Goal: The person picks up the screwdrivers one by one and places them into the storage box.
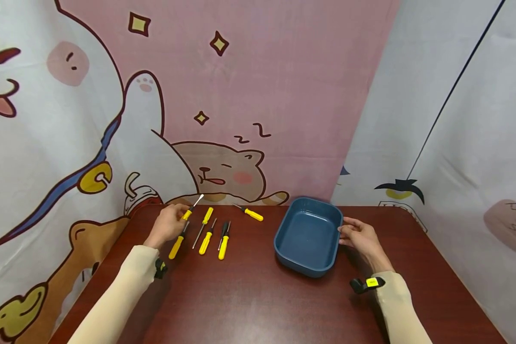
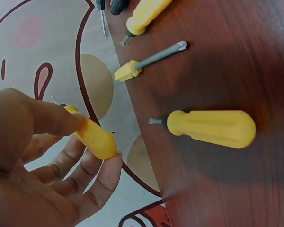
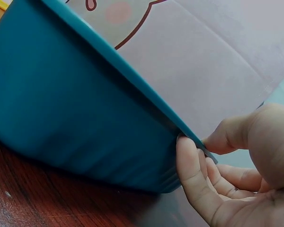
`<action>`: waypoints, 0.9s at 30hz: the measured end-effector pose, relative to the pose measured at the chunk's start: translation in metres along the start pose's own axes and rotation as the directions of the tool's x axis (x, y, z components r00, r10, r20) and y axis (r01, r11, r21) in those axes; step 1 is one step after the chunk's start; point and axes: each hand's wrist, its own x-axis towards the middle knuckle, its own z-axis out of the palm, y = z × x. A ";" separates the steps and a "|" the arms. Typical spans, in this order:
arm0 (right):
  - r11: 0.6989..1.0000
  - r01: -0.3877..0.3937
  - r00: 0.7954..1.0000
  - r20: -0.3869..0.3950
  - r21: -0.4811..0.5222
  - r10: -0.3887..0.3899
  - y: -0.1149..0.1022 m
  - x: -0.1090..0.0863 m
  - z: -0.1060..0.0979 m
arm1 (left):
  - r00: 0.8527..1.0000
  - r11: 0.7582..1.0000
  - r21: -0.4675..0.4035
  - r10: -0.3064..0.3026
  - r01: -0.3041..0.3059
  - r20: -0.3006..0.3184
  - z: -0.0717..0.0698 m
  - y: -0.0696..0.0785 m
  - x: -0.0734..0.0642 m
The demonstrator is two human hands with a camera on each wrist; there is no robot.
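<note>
My left hand (image 1: 168, 222) pinches a yellow-handled screwdriver (image 2: 95, 138) between thumb and fingers, its shaft pointing up and away over the table's far edge. Right beside that hand lies another yellow screwdriver (image 1: 177, 246), seen large in the left wrist view with its handle toward the right. On the far side of the table, the right hand (image 1: 361, 237) grips the right rim of a blue rectangular bin (image 1: 308, 274), thumb at the rim and fingers against the outer wall. Nothing lies inside the bin.
Several screwdrivers lie between the left hand and the bin: one with a flat shaft toward me (image 1: 206, 216), one (image 1: 205, 242), a yellow one (image 1: 224, 246) beside a black-handled one (image 1: 224, 228), and one near the back edge (image 1: 253, 214). A printed curtain (image 1: 284, 95) hangs behind the brown table (image 1: 241, 306).
</note>
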 end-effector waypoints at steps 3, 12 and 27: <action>1.000 0.001 1.000 0.002 0.003 -0.001 0.000 0.000 0.000 | 1.000 1.000 0.002 0.016 -0.016 -0.002 0.000 0.005 0.000; 1.000 0.004 1.000 -0.001 0.000 -0.004 0.000 -0.001 0.000 | 0.998 0.997 0.031 0.068 -0.068 -0.008 0.003 0.018 0.001; 1.000 0.014 1.000 0.014 -0.009 -0.014 -0.002 -0.004 0.000 | 0.985 0.984 0.052 0.172 -0.171 -0.022 0.010 0.038 0.006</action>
